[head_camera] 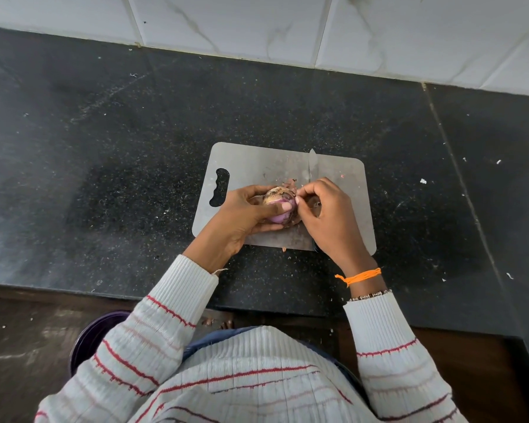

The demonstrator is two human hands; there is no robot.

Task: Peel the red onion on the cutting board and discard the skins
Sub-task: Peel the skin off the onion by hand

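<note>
A red onion [278,199], part purple flesh and part brown papery skin, is held just above the grey cutting board [257,161]. My left hand [242,219] grips it from the left, thumb across its front. My right hand [327,215] pinches a flap of skin at the onion's upper right edge. Small bits of skin [290,180] lie on the board behind the onion.
A knife blade [312,164] lies on the board behind my right hand, tip pointing to the wall. The board sits on a black speckled counter [104,148] below white wall tiles. A dark purple bin [89,340] stands on the floor at lower left.
</note>
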